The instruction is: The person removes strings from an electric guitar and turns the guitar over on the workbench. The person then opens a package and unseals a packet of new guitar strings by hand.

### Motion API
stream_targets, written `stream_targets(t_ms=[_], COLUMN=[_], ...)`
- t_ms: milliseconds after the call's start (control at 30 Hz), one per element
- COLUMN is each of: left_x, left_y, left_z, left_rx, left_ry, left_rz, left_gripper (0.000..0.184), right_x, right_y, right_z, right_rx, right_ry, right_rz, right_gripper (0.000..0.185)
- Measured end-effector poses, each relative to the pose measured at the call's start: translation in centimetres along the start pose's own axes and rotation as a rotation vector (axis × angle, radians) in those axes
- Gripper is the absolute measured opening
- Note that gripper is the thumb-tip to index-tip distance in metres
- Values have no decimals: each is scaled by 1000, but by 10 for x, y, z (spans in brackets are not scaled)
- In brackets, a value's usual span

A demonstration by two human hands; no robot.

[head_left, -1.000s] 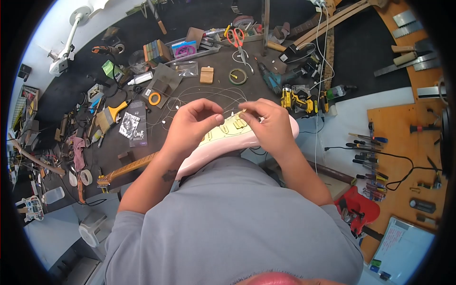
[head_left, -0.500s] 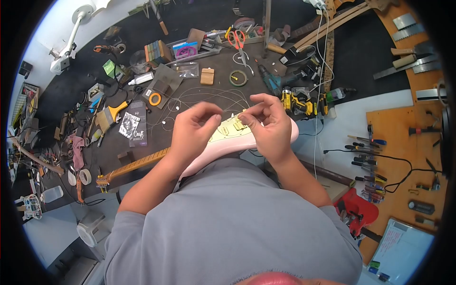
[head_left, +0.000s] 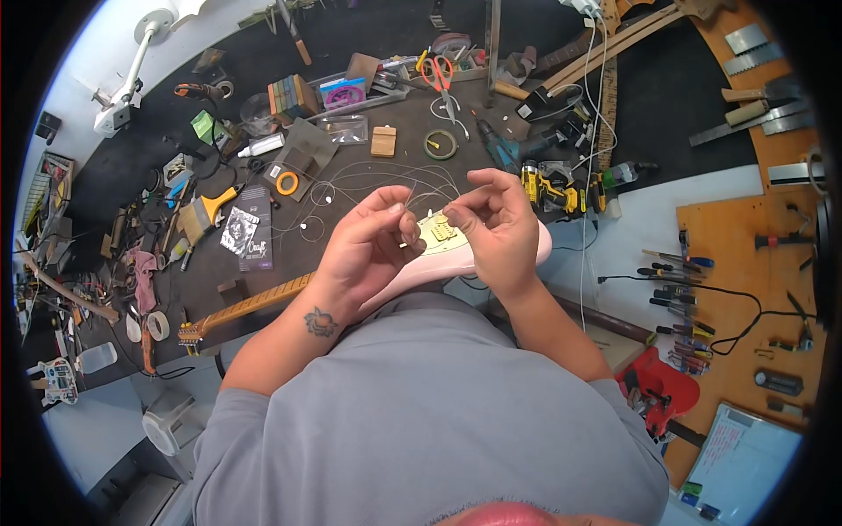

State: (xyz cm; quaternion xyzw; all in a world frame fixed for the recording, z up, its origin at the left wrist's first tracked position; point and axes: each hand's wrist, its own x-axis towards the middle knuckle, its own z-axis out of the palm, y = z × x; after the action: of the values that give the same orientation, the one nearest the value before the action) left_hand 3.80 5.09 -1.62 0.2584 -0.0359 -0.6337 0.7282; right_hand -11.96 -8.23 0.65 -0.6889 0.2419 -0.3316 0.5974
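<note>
A pink guitar body with a pale yellow-green pickguard lies against the front of my shirt, its wooden neck pointing left. My left hand is over the body, palm partly turned up, thumb and fingers pinched around a thin wire. To its right, my right hand pinches thin wire between thumb and forefinger above the pickguard. The wire is so fine that its path between the fingers is hard to follow. Loose wire coils spread over the dark bench beyond the hands.
Beyond the coils are a wooden block, a tape roll, red-handled scissors and a yellow drill. An orange tape ring, brush and black packet lie left. Screwdrivers hang on the right board.
My left hand has rotated, showing more palm and the forearm tattoo, and its fingers have curled in. My right hand has risen slightly and its fingers have drawn closer together.
</note>
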Motion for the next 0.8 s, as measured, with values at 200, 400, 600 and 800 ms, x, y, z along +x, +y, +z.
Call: stream_targets(t_ms=[200,400,600,800], left_x=[1,-1,2,2], left_y=[2,11,5,5], left_z=[-5,3,-1,-11], left_rx=[185,146,154,271], left_ry=[-81,-149,27,-6], left_rz=[-72,-73,95,123], left_gripper=[10,10,10,12], right_x=[2,0,-2,1], right_y=[0,-2,3,-7], right_z=[-6,-3,-4,-17], right_rx=[72,94,110,-195], right_ry=[-26,-44,-50,-257], right_rz=[81,88,95,125], right_gripper=[50,47,48,53])
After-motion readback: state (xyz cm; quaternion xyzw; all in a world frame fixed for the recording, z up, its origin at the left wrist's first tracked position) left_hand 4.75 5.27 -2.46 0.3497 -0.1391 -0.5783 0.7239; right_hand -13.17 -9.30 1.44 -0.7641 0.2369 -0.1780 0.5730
